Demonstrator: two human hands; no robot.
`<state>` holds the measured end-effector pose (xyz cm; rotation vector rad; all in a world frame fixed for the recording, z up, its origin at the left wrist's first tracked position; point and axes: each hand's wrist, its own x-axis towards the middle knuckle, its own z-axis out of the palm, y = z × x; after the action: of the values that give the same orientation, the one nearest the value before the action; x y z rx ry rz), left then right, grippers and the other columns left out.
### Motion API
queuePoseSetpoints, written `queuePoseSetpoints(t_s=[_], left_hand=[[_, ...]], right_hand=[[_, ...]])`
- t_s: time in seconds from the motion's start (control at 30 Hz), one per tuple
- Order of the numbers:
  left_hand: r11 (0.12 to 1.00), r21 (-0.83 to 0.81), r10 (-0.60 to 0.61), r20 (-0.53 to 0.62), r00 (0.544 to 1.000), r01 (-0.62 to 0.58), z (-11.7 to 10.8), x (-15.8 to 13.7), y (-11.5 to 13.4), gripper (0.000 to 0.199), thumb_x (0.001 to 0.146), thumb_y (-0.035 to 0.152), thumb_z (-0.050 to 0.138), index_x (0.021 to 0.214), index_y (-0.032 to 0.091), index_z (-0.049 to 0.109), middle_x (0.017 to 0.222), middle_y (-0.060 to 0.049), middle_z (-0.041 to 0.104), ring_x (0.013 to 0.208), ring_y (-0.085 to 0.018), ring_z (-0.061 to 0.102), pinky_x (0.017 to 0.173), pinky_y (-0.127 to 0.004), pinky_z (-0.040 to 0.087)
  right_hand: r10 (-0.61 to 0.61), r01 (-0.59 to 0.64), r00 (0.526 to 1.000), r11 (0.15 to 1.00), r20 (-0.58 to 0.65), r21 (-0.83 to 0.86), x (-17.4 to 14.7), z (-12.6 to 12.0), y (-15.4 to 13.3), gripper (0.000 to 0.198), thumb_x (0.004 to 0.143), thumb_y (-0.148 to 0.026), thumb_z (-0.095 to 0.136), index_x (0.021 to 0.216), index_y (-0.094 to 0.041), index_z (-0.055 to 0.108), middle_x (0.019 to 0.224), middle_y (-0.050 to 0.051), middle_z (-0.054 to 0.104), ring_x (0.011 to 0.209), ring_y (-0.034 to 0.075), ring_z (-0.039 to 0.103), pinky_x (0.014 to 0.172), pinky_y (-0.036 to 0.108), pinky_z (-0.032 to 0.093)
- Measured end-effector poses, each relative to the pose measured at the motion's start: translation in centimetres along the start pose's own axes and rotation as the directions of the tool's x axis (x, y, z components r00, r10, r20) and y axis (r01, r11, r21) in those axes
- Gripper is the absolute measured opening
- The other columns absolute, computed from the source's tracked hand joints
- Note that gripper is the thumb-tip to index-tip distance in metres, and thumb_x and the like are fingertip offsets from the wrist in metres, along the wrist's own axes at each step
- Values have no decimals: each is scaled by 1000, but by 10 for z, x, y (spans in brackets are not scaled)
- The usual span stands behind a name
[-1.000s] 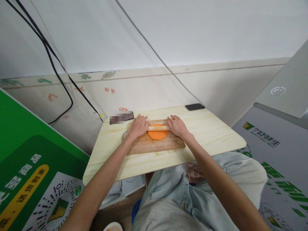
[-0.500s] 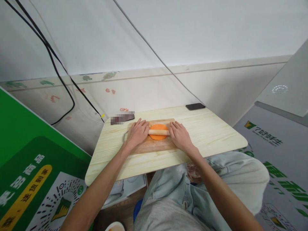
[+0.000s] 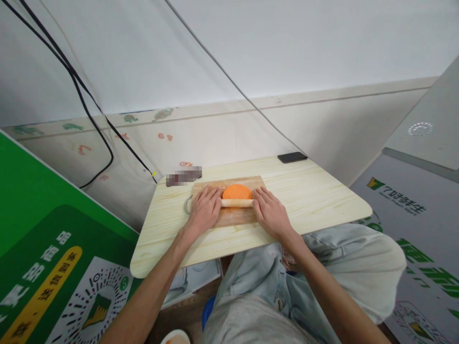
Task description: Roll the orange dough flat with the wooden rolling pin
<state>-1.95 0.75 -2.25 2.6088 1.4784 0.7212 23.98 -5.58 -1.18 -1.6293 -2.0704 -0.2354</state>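
A flat orange round of dough (image 3: 237, 192) lies on a wooden cutting board (image 3: 234, 220). Across its near edge rests a pale wooden rolling pin (image 3: 236, 203), set left to right. My left hand (image 3: 206, 206) presses on the pin's left end, its fingers pointing forward over it. On the right end lies my right hand (image 3: 269, 208) in the same manner. Both palms cover the pin's ends. A metal ring handle (image 3: 187, 204) sticks out at the board's left side.
The board sits on a light wood-patterned table (image 3: 315, 191). A black phone (image 3: 292, 157) lies at its back right, and a blurred-out dark item (image 3: 183, 177) at the back left. A white bowl (image 3: 175, 337) is below, near the floor. Green panel (image 3: 53, 210) at left.
Both hands have drawn the rolling pin toward me, from the middle of the orange dough to its near edge. The camera view has shifted slightly.
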Motion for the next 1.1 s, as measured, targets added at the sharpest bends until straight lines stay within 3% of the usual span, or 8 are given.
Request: queuePoseSetpoints(t_s=[0.33,0.5,0.63,0.9,1.1], left_hand=[[983,160,-100,51,994,90,-2,44,1,57,113,35,30,164,17,49,169,-15,50,164,-37,34,128,-62,34],[960,165,-243,82,967,227,-2,69,0,57,111,35,32,163,22,51,167,-15,52,163,-37,35,127,-63,36],[956,146,-270,88,959,256,-3,77,0,57,109,38,38,162,24,53,164,-16,54,161,-36,39,126,-59,39],[977,142,-165,32,986,159,-4,50,7,52,112,40,36,154,22,60,160,-15,58,160,-38,37,126,-60,36],[995,24,-99,-78,992,101,0,38,8,39,110,38,43,129,23,73,131,-14,74,134,-35,60,118,-55,45]], right_hand=[[37,-17,988,991,150,-130,52,5,15,44,112,-26,32,127,-16,72,139,14,72,139,29,55,117,43,40],[116,-74,971,977,209,-198,80,9,20,47,114,-29,31,135,-20,71,138,11,73,133,27,59,113,40,41],[150,-95,952,974,265,-207,96,11,24,47,114,-31,32,139,-22,70,140,10,73,132,27,62,110,38,44],[46,-14,980,986,192,-166,69,9,21,46,113,-26,32,133,-17,72,148,12,69,137,26,59,118,38,40],[-5,12,997,996,74,-85,46,11,17,45,113,-26,33,132,-15,72,143,13,72,139,26,58,119,40,41]])
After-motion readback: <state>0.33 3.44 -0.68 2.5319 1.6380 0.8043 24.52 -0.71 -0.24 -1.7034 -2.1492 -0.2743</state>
